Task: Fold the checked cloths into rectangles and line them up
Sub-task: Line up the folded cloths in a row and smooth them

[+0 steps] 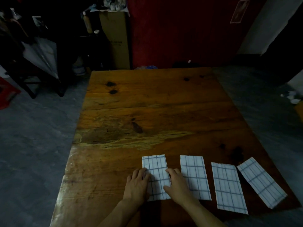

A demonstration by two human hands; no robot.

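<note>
Cloths lie folded in a row along the near bench (147,99) edge. Left hand (136,185) and right hand (177,184) press flat on the leftmost cloth (155,166), squaring it. Next, I judge, straighten the tilted rightmost cloth (260,179).

I see the wooden table (147,112) bare across its whole far and middle stretch — a hand could sweep there freely. Along the near edge four folded checked cloths (195,176) lie in a row with narrow gaps between them; both hands flank the leftmost cloth (155,166). Left of it, the tabletop is open again.
</note>
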